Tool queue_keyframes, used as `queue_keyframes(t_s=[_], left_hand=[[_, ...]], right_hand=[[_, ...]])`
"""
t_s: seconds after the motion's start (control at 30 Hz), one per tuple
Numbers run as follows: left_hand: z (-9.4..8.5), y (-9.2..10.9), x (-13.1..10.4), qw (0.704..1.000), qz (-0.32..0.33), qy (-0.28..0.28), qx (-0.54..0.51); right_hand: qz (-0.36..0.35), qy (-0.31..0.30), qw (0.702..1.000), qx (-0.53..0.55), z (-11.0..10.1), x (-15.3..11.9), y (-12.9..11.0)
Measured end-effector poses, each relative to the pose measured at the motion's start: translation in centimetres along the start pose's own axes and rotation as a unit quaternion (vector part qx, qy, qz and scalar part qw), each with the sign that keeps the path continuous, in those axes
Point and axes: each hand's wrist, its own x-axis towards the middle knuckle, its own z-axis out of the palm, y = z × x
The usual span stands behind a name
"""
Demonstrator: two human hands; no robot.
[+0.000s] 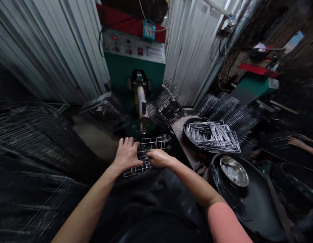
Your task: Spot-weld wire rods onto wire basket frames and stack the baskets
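In the middle of the head view lies a wire grid rack (146, 165), just below the rod-shaped electrode (143, 125) of a green machine (118, 71). My left hand (126, 155) rests over the rack's left side, fingers stretched out and thumb apart. Over the grid, my right hand (160, 158) has its fingers pressed together; what they pinch is too small to tell. A small round metal dish (164, 137) sits by the rack's far right corner.
Bundles of bent wire frames (105, 109) flank the machine. On the right, a black pan (188, 135) holds square wire frames (212, 135); a larger black tray (260, 202) carries a steel bowl (234, 172). Wire racks (32, 135) pile up at left. Another person's hands (297, 141) work far right.
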Motion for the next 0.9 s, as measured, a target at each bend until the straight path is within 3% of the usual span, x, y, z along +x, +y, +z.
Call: queue_keyframes(t_s=[0.1,0.57,0.9], left_hand=[[0.1,-0.2,0.2,1.0,0.001,0.006,-0.011],[0.9,-2.1,2.4,0.999,0.017,-0.005,-0.034],[1.3,-2.1,2.1,0.998,0.005,-0.003,-0.062]], right_hand=[[-0.031,0.008,0.999,0.014,0.1,-0.2,0.5],[-0.001,0.025,0.998,-0.056,0.0,0.9,0.6],[-0.002,0.02,0.997,-0.071,0.0,0.6,0.4]])
